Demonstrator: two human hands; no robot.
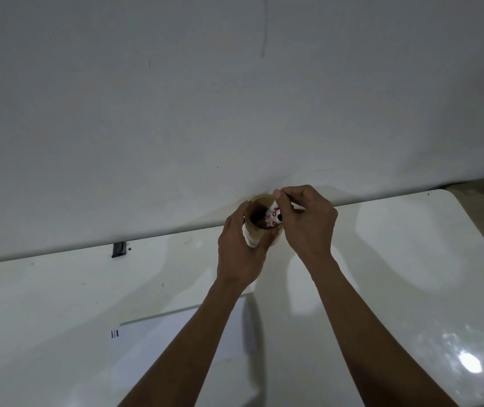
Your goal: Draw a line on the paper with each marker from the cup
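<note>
Two bare arms are reaching away from the viewer across a glossy white table point(396, 259). The right hand point(308, 221) is pinching a marker point(274, 218) between thumb and curled fingers, right at the mouth of a paper cup point(259, 227); whether the marker is going in or coming out cannot be told. The left hand point(239, 254) is curling round the cup's side from seven o'clock, gripping it, probably so the light cup is not tipping or sliding while the marker is moving through its rim.

The cup is standing upright near the table's far edge, at twelve o'clock from the person, just beside the pale wall point(234, 98), so there is little room behind it. Its inside is looking dark, and other markers in it cannot be made out.

The paper point(182, 333) is lying flat at six o'clock, near the person and partly under the forearms. A few short lines point(114, 334) are showing at its nine o'clock edge. From three to five o'clock, bare tabletop is offering room for the hands to swing back. A small dark clip point(119, 249) is sitting on the far edge at ten o'clock, well apart from the cup.
</note>
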